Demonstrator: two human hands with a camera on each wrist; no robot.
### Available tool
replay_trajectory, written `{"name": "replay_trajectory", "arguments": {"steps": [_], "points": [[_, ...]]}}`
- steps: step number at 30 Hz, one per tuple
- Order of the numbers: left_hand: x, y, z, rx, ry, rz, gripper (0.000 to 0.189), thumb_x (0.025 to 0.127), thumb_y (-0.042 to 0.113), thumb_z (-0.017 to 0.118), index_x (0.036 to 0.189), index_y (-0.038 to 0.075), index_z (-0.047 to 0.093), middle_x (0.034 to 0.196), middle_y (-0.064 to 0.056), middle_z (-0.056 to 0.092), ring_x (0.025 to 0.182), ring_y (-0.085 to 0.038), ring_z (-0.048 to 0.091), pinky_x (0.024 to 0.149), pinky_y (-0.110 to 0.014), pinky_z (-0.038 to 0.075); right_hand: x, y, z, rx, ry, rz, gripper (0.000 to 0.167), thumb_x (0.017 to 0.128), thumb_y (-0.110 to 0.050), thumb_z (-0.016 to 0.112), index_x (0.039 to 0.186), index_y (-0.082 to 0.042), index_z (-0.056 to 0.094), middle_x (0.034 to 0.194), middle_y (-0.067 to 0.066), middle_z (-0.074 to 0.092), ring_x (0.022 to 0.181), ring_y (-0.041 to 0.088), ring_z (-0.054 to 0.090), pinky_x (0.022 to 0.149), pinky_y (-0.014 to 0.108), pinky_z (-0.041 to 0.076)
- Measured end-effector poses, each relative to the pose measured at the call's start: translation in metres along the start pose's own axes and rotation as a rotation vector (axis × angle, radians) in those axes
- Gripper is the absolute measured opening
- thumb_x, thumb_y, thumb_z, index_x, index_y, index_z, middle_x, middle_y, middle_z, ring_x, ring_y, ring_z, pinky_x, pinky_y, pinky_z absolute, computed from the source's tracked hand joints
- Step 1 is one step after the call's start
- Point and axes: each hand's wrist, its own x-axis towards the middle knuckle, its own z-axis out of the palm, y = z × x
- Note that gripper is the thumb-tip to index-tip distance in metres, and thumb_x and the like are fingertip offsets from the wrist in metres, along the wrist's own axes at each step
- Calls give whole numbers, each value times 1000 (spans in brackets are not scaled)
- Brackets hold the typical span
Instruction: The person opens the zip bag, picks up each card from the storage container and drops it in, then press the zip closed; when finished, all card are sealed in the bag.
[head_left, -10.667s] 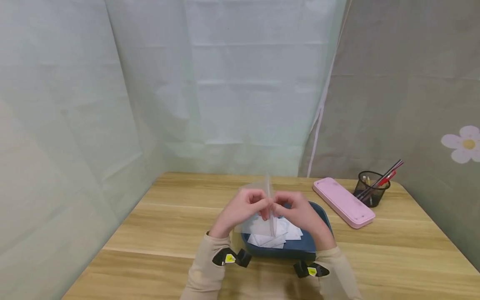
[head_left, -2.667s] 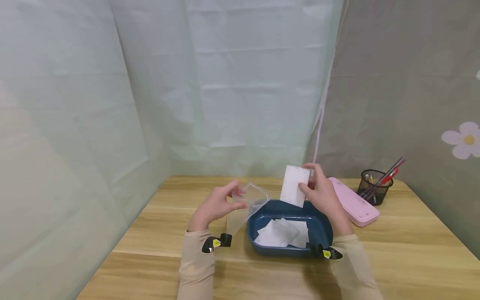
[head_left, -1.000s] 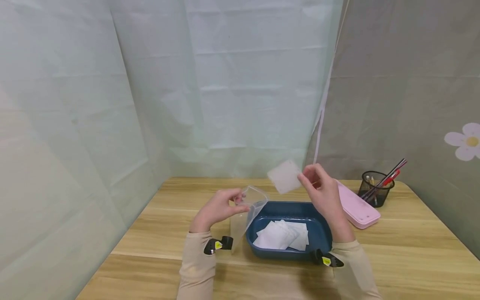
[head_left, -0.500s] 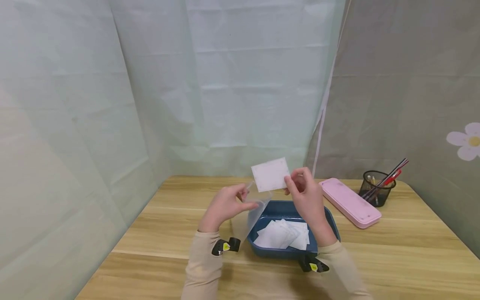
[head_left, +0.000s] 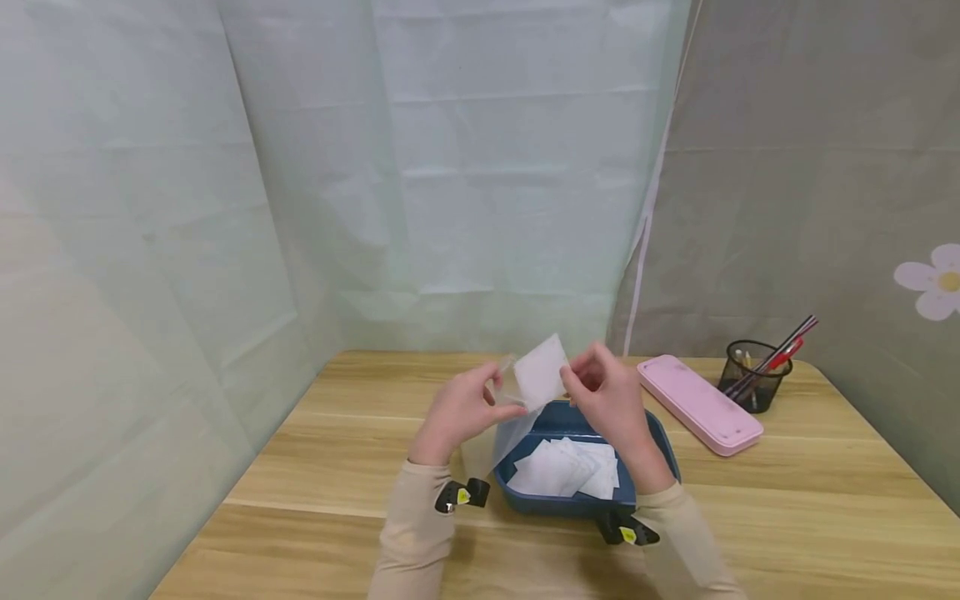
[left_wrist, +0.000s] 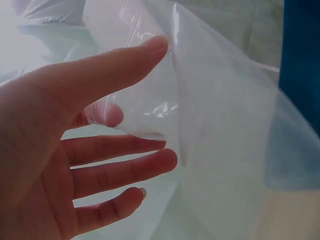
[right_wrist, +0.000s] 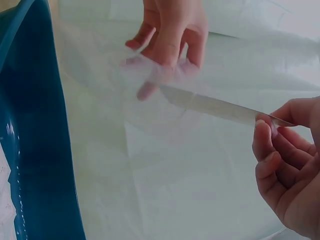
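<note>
My left hand [head_left: 459, 410] holds a clear plastic bag [left_wrist: 225, 115] at its mouth, thumb and index finger spreading the opening apart. The other fingers reach out below, as the left wrist view shows. Between thumb and fingertips my right hand [head_left: 606, 402] pinches a white card [head_left: 542, 375] by one end. Tilted, the card has its far end at the bag's mouth; in the right wrist view it appears edge-on, that end behind or inside the film. Several white cards [head_left: 555, 471] lie loosely piled in a dark blue tray [head_left: 562, 506] below the hands.
A pink case [head_left: 701, 406] lies right of the tray. Behind it stands a black mesh cup [head_left: 756, 383] with pens and pencils. The wooden table [head_left: 315, 467] backs onto hanging cloth [head_left: 487, 208].
Earlier both hands were at the bag. Then the right hand held a card up over the tray; since then it has carried the card left and down to the bag's mouth.
</note>
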Motion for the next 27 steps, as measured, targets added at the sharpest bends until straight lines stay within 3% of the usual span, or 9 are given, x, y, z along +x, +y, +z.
{"name": "replay_trajectory", "arguments": {"steps": [9,16,23,27], "points": [[2,9,6,8,12,49,41,75,39,82,90,14,53,83,0,65,70,-11,59,54,-21,44,0,0,2,30,-69,71,12,86,-2,69,85,-3,57,67,11,68,50,6,57,51,20,50],[1,13,2,27,82,110,41,75,39,82,91,15,52,84,2,63,77,-13,61,59,-20,46,1,1,3,-7,-123,125,13,88,-9,70,93,-5,60,72,10,68,58,9,58,58,18,50],[1,15,0,78,130,164,44,74,41,82,90,15,51,77,-3,59,61,-10,45,55,-20,34,2,2,4,-96,-129,133,16,88,-15,71,98,-7,61,86,8,67,77,17,59,67,20,47],[1,14,1,97,146,173,45,74,43,82,89,14,52,74,2,52,62,-9,42,55,-20,31,1,2,5,-107,-145,118,18,87,-15,72,100,-8,63,88,7,68,78,17,58,67,21,46]]}}
